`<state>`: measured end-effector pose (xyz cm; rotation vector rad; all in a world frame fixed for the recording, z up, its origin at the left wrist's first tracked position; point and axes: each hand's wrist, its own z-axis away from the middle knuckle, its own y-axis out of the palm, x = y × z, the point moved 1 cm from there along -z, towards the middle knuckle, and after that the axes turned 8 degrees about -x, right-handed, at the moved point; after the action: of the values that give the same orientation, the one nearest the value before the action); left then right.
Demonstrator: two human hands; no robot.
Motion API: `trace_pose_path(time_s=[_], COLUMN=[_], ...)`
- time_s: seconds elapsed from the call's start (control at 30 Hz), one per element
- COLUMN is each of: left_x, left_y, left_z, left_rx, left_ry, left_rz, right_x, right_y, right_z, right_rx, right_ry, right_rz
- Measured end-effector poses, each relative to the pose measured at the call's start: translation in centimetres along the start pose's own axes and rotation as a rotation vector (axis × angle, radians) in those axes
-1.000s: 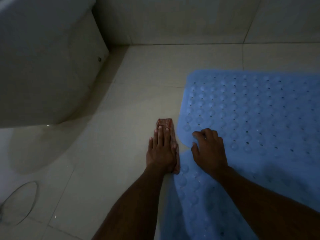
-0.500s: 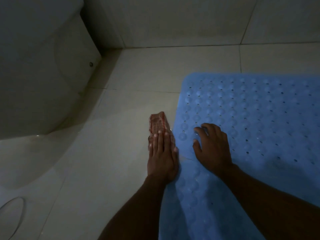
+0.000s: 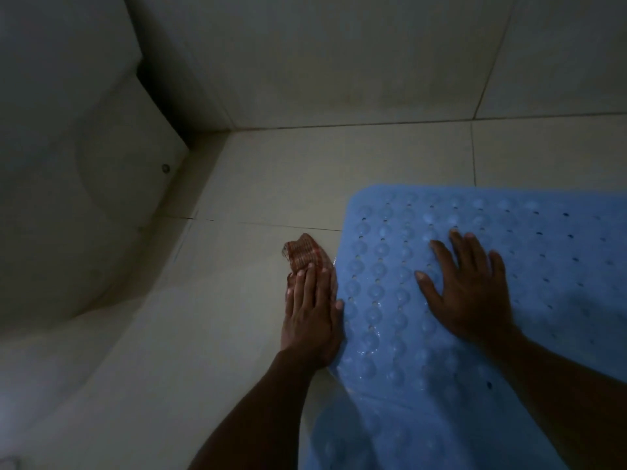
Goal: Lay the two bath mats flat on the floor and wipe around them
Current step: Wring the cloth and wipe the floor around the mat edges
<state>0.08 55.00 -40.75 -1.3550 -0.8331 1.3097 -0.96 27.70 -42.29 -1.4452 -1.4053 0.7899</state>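
A blue bath mat (image 3: 559,232) with raised bumps and small holes lies flat on the pale floor tiles, filling the right side. My right hand (image 3: 468,293) rests flat on it near its left edge, fingers spread. My left hand (image 3: 312,313) presses flat on a reddish striped cloth (image 3: 305,254) on the tile, right against the mat's left edge. The cloth's far end sticks out beyond my fingertips. Only one mat is in view.
A white toilet base (image 3: 84,198) fills the left side, with a bolt cap (image 3: 166,168) low on it. The tiled wall (image 3: 339,62) runs along the back, meeting the floor (image 3: 288,178) just beyond the mat.
My left hand has slid the cloth forward along the mat's left edge toward the wall. My right hand has moved further onto the mat and flattened from curled to spread.
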Motion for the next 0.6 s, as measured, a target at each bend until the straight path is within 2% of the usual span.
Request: trace_pose_path(time_s=[0.13, 0.27, 0.37, 0.47, 0.6], left_x=[-0.8, -3.0, -2.5, -1.9, -1.2], left_y=[-1.4, -3.9, -3.2, -1.2, -0.3], left_z=[-0.5, -1.0, -1.4, -3.0, -5.5], left_rx=[0.096, -0.079, -0.057, -0.069, -0.099], left_ry=[-0.059, -0.148, -0.190, -0.156, -0.063], left_rz=[0.019, 0.127, 0.061, 0.018, -0.004], right_x=[0.0, 0.3, 0.3, 0.1, 0.2], right_y=[-1.1, -1.3, -1.1, -0.8, -0.9], right_z=[-0.3, -0.8, -0.9, -0.7, -0.8], right_rx=[0.090, 0.202, 0.147, 0.040, 0.115], right_ry=[0.035, 0.066, 0.054, 0.043, 0.064], right_rz=[-0.008, 0.008, -0.023, -0.060, -0.049])
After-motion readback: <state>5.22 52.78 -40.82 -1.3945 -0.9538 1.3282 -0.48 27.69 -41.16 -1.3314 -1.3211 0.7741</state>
